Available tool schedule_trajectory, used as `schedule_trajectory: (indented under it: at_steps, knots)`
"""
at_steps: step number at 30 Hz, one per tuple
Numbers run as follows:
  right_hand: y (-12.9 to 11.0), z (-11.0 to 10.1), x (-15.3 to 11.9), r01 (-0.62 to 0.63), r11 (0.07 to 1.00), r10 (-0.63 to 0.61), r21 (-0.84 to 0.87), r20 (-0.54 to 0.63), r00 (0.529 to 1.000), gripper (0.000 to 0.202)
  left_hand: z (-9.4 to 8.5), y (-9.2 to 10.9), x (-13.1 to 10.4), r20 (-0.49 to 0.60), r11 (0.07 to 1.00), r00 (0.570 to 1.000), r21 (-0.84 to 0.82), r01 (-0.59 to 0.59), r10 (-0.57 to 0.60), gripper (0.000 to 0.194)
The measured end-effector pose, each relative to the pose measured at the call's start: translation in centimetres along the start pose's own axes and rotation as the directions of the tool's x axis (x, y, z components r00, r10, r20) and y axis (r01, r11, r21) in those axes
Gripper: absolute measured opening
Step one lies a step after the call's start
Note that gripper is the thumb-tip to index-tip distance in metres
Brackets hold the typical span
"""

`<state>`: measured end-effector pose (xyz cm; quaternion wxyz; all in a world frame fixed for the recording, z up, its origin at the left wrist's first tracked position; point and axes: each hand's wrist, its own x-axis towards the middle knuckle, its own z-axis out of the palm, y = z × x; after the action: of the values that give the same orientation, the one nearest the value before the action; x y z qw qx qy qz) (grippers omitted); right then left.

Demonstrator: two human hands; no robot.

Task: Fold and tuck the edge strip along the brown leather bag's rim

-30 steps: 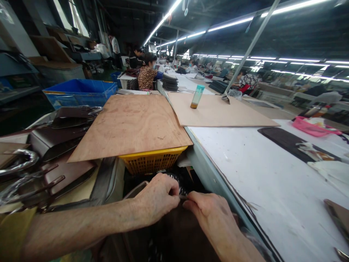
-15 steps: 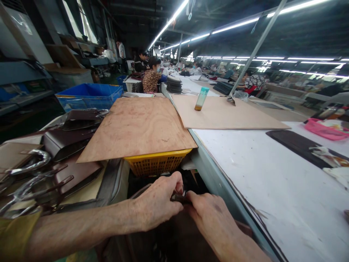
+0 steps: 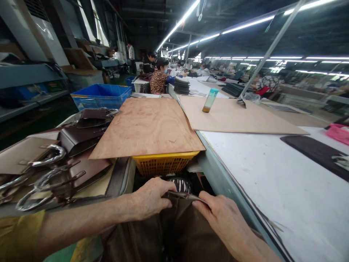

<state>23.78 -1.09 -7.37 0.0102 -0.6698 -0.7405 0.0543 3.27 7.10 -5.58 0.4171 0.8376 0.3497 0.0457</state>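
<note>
Left hand (image 3: 151,200) had one end of the brown piece (image 3: 183,195) pinched, right hand (image 3: 225,214) the other; it ran pretty much side to side between them, over the lap (image 3: 191,229), neither hand nearer.

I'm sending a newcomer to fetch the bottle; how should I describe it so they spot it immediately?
Find the white worktable, then the tan board lying across it. The bottle is there: translucent, its teal top and amber bottom unlike the plain grey pole nearby.
</note>
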Motion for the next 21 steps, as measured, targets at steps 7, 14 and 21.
schedule_trajectory:
  at_steps: [7,14,21]
  knots:
    - [-0.3,-0.1,0.8,0.067,0.996,-0.068,-0.055,-0.023,0.997,0.001,0.9,0.9,0.3,-0.001,0.988,0.999,0.148,-0.05,0.051,0.018]
    - [-0.3,-0.5,2.1,0.145,0.987,-0.143,-0.067,0.035,0.989,0.01,1.4,0.2,0.6,-0.012,0.993,1.0,0.119,-0.015,0.016,0.013]
    - [-0.4,-0.7,3.1,0.151,0.987,-0.149,-0.056,0.042,0.988,0.01,1.3,-0.2,0.8,-0.027,0.997,0.999,0.077,-0.017,0.02,0.015]
